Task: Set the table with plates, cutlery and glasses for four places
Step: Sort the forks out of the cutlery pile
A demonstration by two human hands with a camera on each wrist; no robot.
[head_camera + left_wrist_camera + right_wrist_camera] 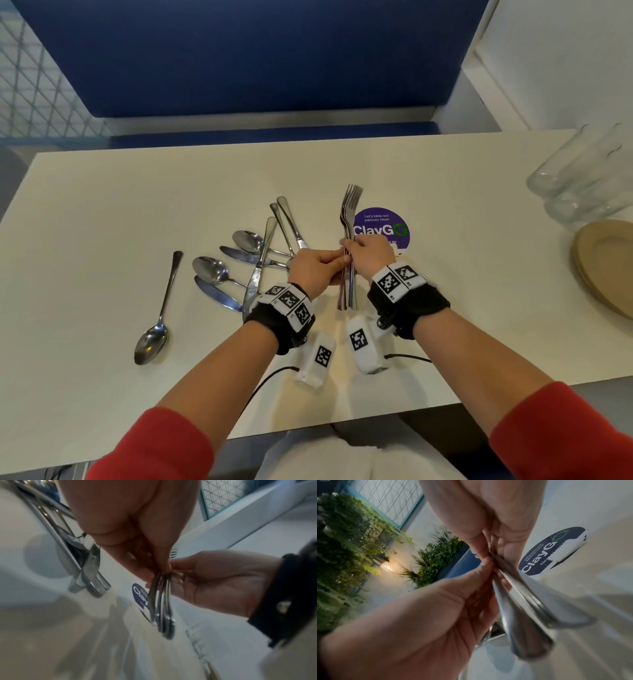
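A bundle of several steel forks (350,219) is held upright above the cream table (102,212), tines pointing away from me. Both hands pinch the handles: my left hand (317,269) from the left, my right hand (368,251) from the right. The left wrist view shows the fork handles (162,604) hanging below the fingers; the right wrist view shows them close up (522,601). Left of the hands lies a loose pile of spoons and knives (253,253). One spoon (159,308) lies apart at the left. Clear glasses (579,174) and tan plates (606,260) stand at the right edge.
A round purple ClayGo sticker (382,228) is on the table just behind the forks. A blue bench back (239,58) runs behind the far edge. White sensor boxes with cables hang under both wrists, near the table's front edge.
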